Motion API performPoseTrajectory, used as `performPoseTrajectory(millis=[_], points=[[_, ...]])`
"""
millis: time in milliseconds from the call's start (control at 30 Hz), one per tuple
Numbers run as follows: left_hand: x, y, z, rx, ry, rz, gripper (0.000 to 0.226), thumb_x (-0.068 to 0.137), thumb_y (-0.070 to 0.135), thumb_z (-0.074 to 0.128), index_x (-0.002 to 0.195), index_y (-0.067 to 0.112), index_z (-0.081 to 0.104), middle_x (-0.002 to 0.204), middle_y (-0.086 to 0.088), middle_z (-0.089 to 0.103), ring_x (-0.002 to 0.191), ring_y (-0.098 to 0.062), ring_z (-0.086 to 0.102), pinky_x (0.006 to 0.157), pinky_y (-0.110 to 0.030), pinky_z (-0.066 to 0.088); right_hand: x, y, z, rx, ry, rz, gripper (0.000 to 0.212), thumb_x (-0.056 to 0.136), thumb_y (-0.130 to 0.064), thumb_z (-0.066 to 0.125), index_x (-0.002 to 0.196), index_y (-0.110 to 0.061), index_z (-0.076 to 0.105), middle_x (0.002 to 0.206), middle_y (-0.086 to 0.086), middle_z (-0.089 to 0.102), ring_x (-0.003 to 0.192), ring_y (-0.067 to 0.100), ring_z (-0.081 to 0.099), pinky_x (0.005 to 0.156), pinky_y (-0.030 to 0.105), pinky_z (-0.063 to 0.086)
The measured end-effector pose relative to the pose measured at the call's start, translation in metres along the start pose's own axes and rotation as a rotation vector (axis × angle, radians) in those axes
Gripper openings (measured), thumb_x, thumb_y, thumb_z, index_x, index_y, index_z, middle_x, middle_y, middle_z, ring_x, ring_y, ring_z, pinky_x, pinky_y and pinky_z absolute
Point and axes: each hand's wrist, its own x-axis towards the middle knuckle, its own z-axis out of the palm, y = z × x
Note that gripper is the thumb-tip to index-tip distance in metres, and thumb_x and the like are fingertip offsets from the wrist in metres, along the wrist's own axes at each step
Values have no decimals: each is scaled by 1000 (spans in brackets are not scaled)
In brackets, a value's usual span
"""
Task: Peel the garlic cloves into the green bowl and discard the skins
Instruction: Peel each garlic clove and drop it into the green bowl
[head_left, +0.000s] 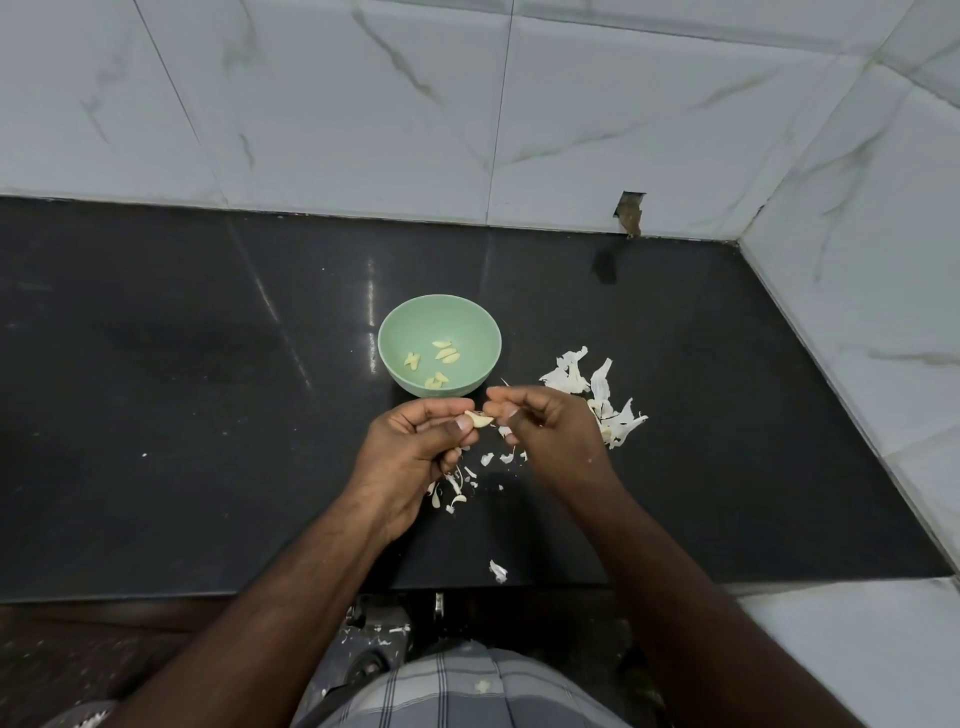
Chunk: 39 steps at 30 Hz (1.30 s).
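Several peeled cloves (445, 353) lie in the green bowl (439, 317). Your left hand (415, 441) pinches a garlic clove (479, 419) just before it; your right hand (550, 431) nips its skin. Skins (597, 395) litter the surface (208, 415) — none discarded yet.

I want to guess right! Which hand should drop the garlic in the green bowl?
Probably the left hand. Its fingers already hold the garlic clove, just in front of the green bowl. The right hand only pinches at the clove's tip, nearer the pile of skins.
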Motion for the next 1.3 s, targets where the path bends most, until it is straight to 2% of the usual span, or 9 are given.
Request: performPoseTrajectory(millis=[100,267,500,667,833,1000,1067,1167,1300], points=[[1,-1,-1,-2,-3,-3,16,86,-1,70,101,3,73,89,-19,72,75,-16,67,55,-17,49,-3,0,-1,-78,-59,-73,33,84,-6,76,102,-33,74,90,-15,71,87,1,68,88,25,53],[-1,-2,0,-1,-23,-6,26,80,6,75,104,-1,71,89,-17,72,72,-14,67,56,-17,48,-5,0,3,-156,-21,-163,22,81,-9,79,91,-29,79,83,-19,70,85,4,66,80,22,52],[-1,-5,0,52,-20,18,12,84,-3,70,95,0,69,77,-11,71,68,-13,67,54,-16,47,-8,-12,3,115,-108,32,15,86,10,66,86,-3,73,71,5,72,65,9,66,62,20,51],[0,-3,-4,99,-12,61,12,76,2,76,87,4,72,75,-15,70,72,-21,61,55,-19,45,-4,-7,6,52,-76,91,19,93,-8,66,81,-21,72,73,1,71,68,11,64,64,29,53],[-1,-4,-5,108,-21,63,10,81,-3,73,87,5,73,78,-15,70,73,-20,63,56,-20,46,-3,-9,6,158,-86,148,14,91,0,65,85,-11,72,70,9,69,58,12,58,57,22,49],[-1,3,-7,51,25,33,8,91,0,66,95,7,68,88,-13,75,74,-16,70,56,-18,48,1,-8,1,174,-20,194,27,95,4,55,99,-17,71,90,2,75,79,12,66,67,22,54],[-1,8,-5,37,41,18,6,95,4,62,100,7,65,95,-14,76,74,-17,72,56,-19,49,2,-9,2,146,-2,153,19,98,-4,57,105,-16,70,86,0,76,79,8,68,67,21,53],[4,19,-3,24,88,25,8,95,3,62,103,6,64,92,-15,76,70,-16,71,53,-18,49,2,-11,3,99,16,105,10,98,-16,60,97,-16,70,71,-1,74,68,5,67,63,19,51],[20,42,-3,152,136,71,26,92,1,67,116,10,67,96,-14,76,71,-16,72,53,-18,51,3,-9,3,92,11,92,19,93,-6,63,84,-20,71,77,1,72,68,9,64,66,27,51]])
